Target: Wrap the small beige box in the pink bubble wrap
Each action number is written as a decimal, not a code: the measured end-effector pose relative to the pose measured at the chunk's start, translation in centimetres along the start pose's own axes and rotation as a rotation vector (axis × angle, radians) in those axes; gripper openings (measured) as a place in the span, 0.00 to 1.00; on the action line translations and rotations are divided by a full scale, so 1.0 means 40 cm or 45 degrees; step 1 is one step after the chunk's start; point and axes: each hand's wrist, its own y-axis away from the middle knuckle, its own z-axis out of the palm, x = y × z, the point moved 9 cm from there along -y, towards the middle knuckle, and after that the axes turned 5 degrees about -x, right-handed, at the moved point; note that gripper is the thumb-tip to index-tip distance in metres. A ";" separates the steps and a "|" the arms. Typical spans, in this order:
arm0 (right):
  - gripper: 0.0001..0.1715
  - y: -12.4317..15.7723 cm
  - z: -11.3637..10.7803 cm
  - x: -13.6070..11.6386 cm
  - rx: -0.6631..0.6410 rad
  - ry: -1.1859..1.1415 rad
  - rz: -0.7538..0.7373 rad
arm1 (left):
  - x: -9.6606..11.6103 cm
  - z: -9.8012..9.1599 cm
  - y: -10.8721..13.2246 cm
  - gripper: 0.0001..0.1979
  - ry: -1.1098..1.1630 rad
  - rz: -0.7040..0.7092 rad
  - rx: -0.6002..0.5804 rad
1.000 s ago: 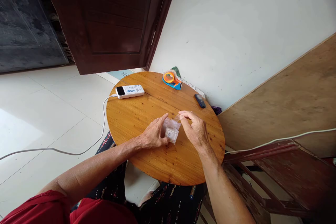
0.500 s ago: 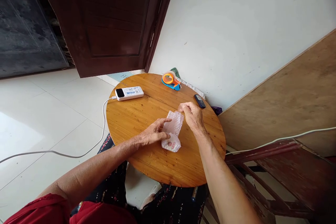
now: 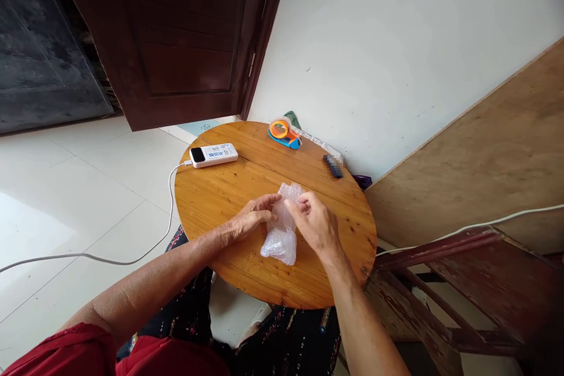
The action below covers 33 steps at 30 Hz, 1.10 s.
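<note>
Clear bubble wrap [image 3: 282, 238] lies near the middle of a round wooden table [image 3: 211, 200], its lower end bulging and crumpled. My left hand [image 3: 255, 216] rests at the wrap's left edge, thumb and fingers apart, fingertips touching it. Over the wrap's upper right side is my right hand [image 3: 315, 220], its thumb and index finger closed together at the plastic. What those fingers pinch is too small to make out.
A white device [image 3: 215, 154] with a black screen and a cable sits at the table's back left. An orange and blue tape dispenser [image 3: 285, 133] stands at the back. A dark, blurred object [image 3: 333, 166] lies at the back right, near the wall.
My right hand has moved down and left onto the wrap. The wrap's lower end now looks more bulged, and the red print seen there before no longer shows. The view has shifted slightly.
</note>
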 end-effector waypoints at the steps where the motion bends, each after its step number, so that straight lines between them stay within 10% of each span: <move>1: 0.19 0.004 0.017 0.002 -0.028 0.033 0.015 | -0.002 -0.002 0.000 0.31 0.060 0.008 -0.003; 12: 0.18 0.004 0.102 0.206 0.173 -1.094 0.420 | -0.002 -0.039 -0.005 0.23 0.477 0.049 0.161; 21: 0.22 0.030 0.142 0.217 0.176 -1.345 0.505 | -0.004 -0.067 -0.005 0.22 0.409 0.076 0.279; 28: 0.20 0.029 0.165 0.204 0.091 -1.278 0.416 | 0.017 -0.075 -0.020 0.23 0.125 0.095 0.268; 33: 0.20 0.026 0.159 0.199 0.107 -1.431 0.405 | 0.078 -0.078 -0.039 0.25 -0.583 -0.038 0.328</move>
